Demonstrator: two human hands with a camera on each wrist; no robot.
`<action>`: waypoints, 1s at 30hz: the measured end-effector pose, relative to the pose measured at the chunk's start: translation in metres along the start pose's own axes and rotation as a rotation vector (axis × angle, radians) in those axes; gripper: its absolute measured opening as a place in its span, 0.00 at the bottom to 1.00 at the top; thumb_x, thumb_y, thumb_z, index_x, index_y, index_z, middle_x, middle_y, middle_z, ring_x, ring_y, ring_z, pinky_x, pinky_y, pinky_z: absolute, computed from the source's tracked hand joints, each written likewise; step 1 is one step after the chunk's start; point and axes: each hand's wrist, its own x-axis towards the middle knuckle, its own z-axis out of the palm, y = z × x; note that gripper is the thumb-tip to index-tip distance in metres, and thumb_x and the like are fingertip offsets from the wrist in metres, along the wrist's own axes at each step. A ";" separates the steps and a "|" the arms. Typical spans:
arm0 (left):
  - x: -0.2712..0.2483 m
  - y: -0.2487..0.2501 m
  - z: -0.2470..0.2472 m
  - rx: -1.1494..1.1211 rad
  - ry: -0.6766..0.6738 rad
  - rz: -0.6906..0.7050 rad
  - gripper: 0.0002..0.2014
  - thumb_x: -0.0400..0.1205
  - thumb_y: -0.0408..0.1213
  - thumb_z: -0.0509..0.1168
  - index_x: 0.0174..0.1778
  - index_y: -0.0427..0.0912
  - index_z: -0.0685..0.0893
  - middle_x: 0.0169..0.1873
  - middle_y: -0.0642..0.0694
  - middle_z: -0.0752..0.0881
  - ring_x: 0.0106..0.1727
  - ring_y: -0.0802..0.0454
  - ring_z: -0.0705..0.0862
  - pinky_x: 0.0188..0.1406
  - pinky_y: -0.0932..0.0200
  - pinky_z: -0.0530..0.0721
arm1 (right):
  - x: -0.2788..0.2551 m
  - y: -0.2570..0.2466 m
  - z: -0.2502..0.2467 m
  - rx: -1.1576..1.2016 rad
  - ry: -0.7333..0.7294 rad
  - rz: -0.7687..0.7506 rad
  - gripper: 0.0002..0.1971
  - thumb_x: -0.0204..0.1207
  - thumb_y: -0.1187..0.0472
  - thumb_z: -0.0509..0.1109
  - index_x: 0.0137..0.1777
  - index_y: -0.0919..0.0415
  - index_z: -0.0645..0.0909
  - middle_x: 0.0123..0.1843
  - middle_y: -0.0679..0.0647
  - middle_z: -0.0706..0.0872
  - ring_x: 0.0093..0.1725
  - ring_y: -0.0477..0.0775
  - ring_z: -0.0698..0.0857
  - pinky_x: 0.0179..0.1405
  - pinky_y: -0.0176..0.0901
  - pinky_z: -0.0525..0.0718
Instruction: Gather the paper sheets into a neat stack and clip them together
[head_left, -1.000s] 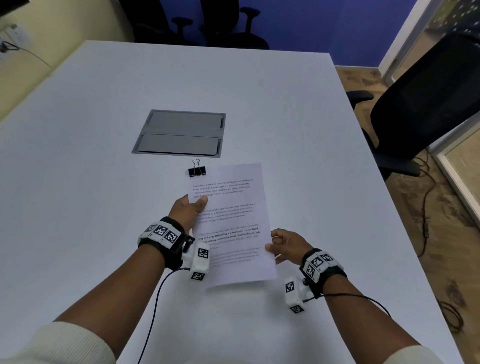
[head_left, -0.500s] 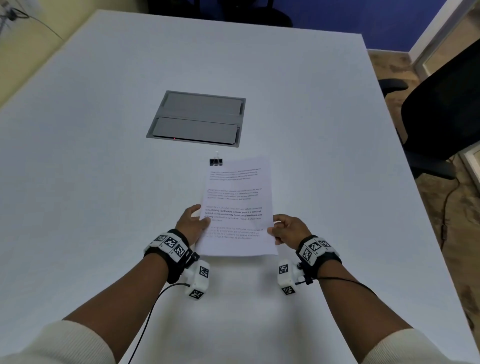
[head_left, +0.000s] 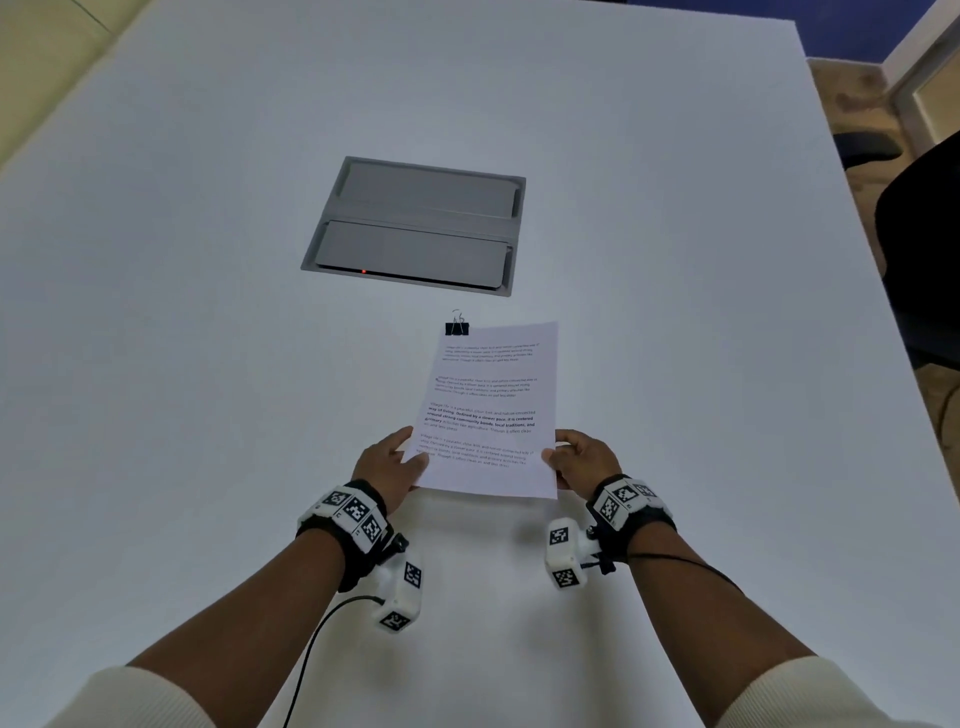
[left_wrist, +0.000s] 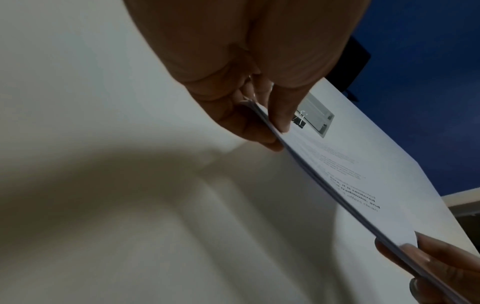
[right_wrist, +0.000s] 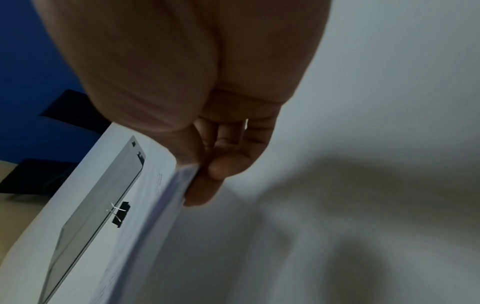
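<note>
A stack of printed paper sheets (head_left: 488, 410) is held above the white table (head_left: 208, 364), its edges lined up. My left hand (head_left: 402, 460) pinches the stack's left edge (left_wrist: 270, 125), thumb on top and fingers beneath. My right hand (head_left: 563, 457) pinches the right edge (right_wrist: 187, 174) the same way. A black binder clip (head_left: 457, 328) with silver handles lies on the table just beyond the stack's far left corner, also in the left wrist view (left_wrist: 300, 121) and the right wrist view (right_wrist: 120, 214). Neither hand touches it.
A grey recessed cable box (head_left: 415, 226) with two lids sits in the table beyond the clip. A black office chair (head_left: 919, 218) stands off the table's right edge. Wrist cameras hang under both wrists, and a cable (head_left: 311, 654) trails from the left one.
The left hand slid down the sheets' left edge toward the near corner, level with the right hand. The stack now sits squarer between both hands. The clip has not moved.
</note>
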 end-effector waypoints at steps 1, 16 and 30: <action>0.008 0.000 -0.001 -0.022 0.006 -0.020 0.28 0.79 0.35 0.70 0.77 0.47 0.73 0.70 0.35 0.80 0.69 0.41 0.81 0.57 0.50 0.87 | 0.007 0.000 0.001 0.010 0.012 0.009 0.12 0.75 0.67 0.68 0.58 0.61 0.82 0.42 0.57 0.88 0.40 0.57 0.87 0.39 0.44 0.88; 0.055 -0.009 0.002 -0.128 0.139 -0.144 0.16 0.78 0.32 0.70 0.62 0.41 0.86 0.40 0.48 0.89 0.36 0.54 0.86 0.53 0.61 0.83 | 0.054 0.001 0.007 0.104 0.122 0.127 0.16 0.70 0.61 0.72 0.58 0.61 0.80 0.46 0.56 0.88 0.40 0.54 0.87 0.43 0.48 0.88; 0.047 -0.015 0.008 0.077 0.072 -0.201 0.23 0.74 0.34 0.74 0.67 0.40 0.83 0.60 0.42 0.88 0.58 0.44 0.88 0.70 0.51 0.80 | 0.031 0.029 0.007 -0.116 0.074 0.153 0.15 0.67 0.61 0.72 0.55 0.59 0.86 0.34 0.54 0.89 0.34 0.57 0.88 0.49 0.52 0.90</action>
